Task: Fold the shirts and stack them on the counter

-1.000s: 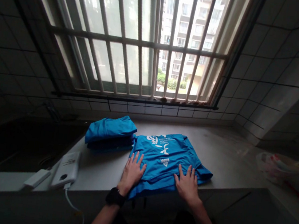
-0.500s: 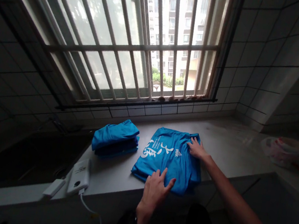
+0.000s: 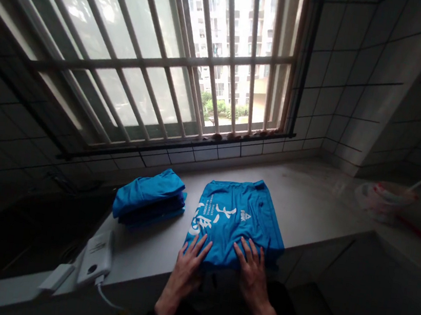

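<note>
A blue T-shirt [image 3: 232, 212] with white lettering lies folded in a rough rectangle on the counter, slightly wrinkled, its near side reaching the counter's front edge. My left hand [image 3: 187, 265] rests on its near left corner, fingers spread over the fabric. On the near right part lies my right hand [image 3: 252, 271], fingers also apart and touching the cloth. Both thumbs are hard to make out. Left of the shirt, a stack of folded blue garments [image 3: 151, 197] sits apart from my hands, with a darker blue layer showing in its side.
A white box-shaped device [image 3: 97, 256] with a plugged-in cable stands at the front left, beside a smaller white block [image 3: 56, 277]. The dark sink [image 3: 27, 221] lies further left. A plastic tub [image 3: 385, 198] stands at the right. Behind is a barred window [image 3: 161, 63].
My right hand has come from the shirt's far right corner back to its near side. My left hand has shifted left to the near left corner. The view has moved slightly.
</note>
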Motion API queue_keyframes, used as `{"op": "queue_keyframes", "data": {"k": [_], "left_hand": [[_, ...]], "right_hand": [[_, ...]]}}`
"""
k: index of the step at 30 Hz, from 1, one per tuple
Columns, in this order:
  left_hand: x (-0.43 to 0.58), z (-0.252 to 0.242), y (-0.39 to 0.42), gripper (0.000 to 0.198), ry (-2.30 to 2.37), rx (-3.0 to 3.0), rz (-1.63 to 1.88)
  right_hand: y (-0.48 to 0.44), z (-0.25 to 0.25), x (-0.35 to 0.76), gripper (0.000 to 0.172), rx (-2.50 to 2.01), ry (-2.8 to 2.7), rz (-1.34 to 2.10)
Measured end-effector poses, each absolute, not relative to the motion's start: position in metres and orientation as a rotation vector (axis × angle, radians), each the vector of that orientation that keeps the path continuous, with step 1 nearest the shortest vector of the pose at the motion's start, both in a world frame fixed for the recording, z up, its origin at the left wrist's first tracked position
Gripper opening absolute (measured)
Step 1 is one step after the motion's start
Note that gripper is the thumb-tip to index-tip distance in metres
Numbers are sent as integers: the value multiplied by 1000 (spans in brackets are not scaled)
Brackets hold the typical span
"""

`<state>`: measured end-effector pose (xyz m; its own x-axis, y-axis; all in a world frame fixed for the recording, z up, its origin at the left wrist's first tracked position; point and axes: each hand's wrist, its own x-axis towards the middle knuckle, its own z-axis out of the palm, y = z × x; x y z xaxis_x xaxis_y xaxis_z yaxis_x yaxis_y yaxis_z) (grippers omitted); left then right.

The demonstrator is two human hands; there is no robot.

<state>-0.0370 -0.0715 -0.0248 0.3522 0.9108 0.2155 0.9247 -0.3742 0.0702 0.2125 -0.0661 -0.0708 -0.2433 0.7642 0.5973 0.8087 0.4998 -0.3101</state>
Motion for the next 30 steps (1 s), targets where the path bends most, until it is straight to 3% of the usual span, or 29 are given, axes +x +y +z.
{"op": "queue_keyframes", "data": {"k": [7,14,18,21,25,30], "left_hand": [[-77,-9,-108,60,-1423,-2661,-623],[-83,65,-94,42,-1635,-2411,-828],[-53,94,-28,42,-1856,-2057,-834],[-28,74,6,46,-1894,-2047,-734],[-17,20,6,47,-2003,-2260,-374],[-18,-12,-33,48,-2062,-2160,-322]], "right_hand": [[-65,-45,258,54,-950,-2041,22],[-28,61,297,48,-984,-2277,584],[20,98,276,53,-1346,-1978,220],[27,79,250,55,-1389,-1944,45],[10,17,228,50,-1400,-2310,236],[11,-20,231,49,-1464,-2389,348]]}}
